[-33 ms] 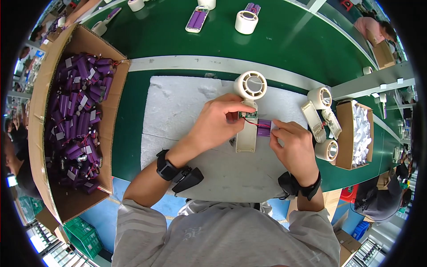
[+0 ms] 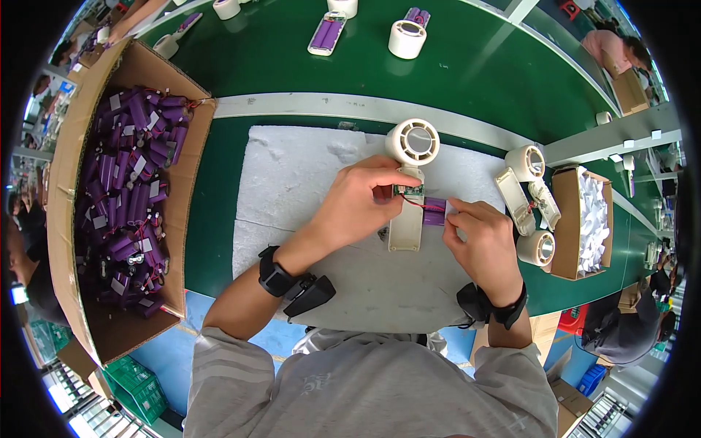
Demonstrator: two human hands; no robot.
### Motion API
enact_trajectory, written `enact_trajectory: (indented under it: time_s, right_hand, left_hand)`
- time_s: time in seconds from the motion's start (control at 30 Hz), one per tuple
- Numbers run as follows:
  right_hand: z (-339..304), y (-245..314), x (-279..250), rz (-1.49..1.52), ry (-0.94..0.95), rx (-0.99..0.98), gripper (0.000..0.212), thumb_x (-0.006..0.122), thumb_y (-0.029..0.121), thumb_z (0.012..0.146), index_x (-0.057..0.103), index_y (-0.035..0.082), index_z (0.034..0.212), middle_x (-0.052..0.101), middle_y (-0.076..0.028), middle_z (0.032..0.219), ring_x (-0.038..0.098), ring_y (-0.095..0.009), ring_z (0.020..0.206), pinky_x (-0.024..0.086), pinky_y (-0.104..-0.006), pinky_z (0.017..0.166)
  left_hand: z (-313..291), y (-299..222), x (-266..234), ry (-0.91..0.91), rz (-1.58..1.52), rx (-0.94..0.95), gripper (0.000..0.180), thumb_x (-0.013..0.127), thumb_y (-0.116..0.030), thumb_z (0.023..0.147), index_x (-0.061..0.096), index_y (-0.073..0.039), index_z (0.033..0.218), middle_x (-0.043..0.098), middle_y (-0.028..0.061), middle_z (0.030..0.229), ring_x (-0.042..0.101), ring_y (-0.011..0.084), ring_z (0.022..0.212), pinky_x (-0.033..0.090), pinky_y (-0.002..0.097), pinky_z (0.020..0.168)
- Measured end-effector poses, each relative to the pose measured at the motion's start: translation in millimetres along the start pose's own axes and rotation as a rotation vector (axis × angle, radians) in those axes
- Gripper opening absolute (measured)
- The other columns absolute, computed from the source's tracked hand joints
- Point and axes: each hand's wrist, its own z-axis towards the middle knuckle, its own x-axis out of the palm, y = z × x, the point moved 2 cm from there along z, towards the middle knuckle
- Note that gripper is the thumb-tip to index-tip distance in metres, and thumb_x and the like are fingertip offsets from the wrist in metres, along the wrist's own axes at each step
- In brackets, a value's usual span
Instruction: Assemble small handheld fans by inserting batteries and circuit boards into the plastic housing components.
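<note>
Pinching circuit board (image 2: 413, 190) over fan handle (image 2: 404, 232) in closed left grip (image 2: 359, 193), battery pack (image 2: 434, 212) beside handle in closed right grip (image 2: 482, 235); likely fitting, next needing slack wires (image 2: 413, 203)!

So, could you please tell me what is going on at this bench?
A person is working on an opened cream handheld fan lying on a white foam sheet. The left hand has its fingers at a green circuit board over the handle, while the right hand holds the outer end of a purple battery pack beside it. Red wire runs between board and pack, and the pack is not yet inside the handle.
</note>
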Motion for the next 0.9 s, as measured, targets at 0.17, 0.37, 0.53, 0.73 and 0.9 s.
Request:
enact_trajectory:
  time_s: [0.17,0.37,0.53,0.73,0.9]
  right_hand:
    - [0.6,-7.1,-3.1,0.111,0.045,0.133,0.01,0.073,0.0,0.071,0.067,-0.004,0.078,0.071,-0.014,0.096,0.067,-0.029,0.074,0.055,-0.0352,0.068]
    - [-0.6,-3.0,-5.2,0.105,0.041,0.062,0.008,0.072,0.001,0.072,0.068,-0.004,0.078,0.071,-0.016,0.098,0.068,-0.03,0.074,0.055,-0.036,0.069]
    - [2.2,-0.1,-7.3,0.015,0.062,-0.011,0.007,0.07,0.0,0.072,0.068,-0.003,0.078,0.071,-0.016,0.096,0.067,-0.031,0.075,0.054,-0.0376,0.068]
    - [5.4,7.9,-1.2,-0.095,0.06,-0.032,0.011,0.068,-0.002,0.069,0.068,-0.003,0.081,0.07,-0.017,0.091,0.066,-0.032,0.074,0.054,-0.0378,0.067]
    - [2.4,3.1,4.0,-0.067,0.032,0.07,0.013,0.066,-0.004,0.069,0.067,-0.003,0.082,0.07,-0.016,0.086,0.066,-0.029,0.069,0.054,-0.0346,0.063]
  left_hand:
    - [-1.5,-0.7,0.4,-0.01,-0.016,0.006,0.034,0.062,0.005,0.077,0.071,-0.009,0.107,0.065,0.0058,0.108,0.06,0.0118,0.078,0.05,0.0245,0.069]
    - [-3.7,-1.4,2.7,-0.071,-0.036,0.05,0.03,0.061,0.003,0.075,0.072,-0.006,0.1,0.065,0.007,0.09,0.061,0.0158,0.069,0.051,0.028,0.065]
    - [-0.9,-0.7,0.9,0.013,-0.003,0.01,0.033,0.06,0.004,0.078,0.07,-0.008,0.107,0.065,0.004,0.099,0.059,0.0111,0.075,0.049,0.0246,0.068]
    - [0.0,-6.3,0.8,-0.032,-0.028,0.016,0.03,0.062,0.002,0.073,0.071,-0.006,0.101,0.065,0.0068,0.088,0.059,0.0152,0.066,0.05,0.0286,0.064]
    - [-1.4,-2.4,1.1,-0.006,-0.03,-0.043,0.032,0.062,0.003,0.075,0.071,-0.007,0.105,0.065,0.0029,0.092,0.055,0.0092,0.067,0.048,0.0241,0.064]
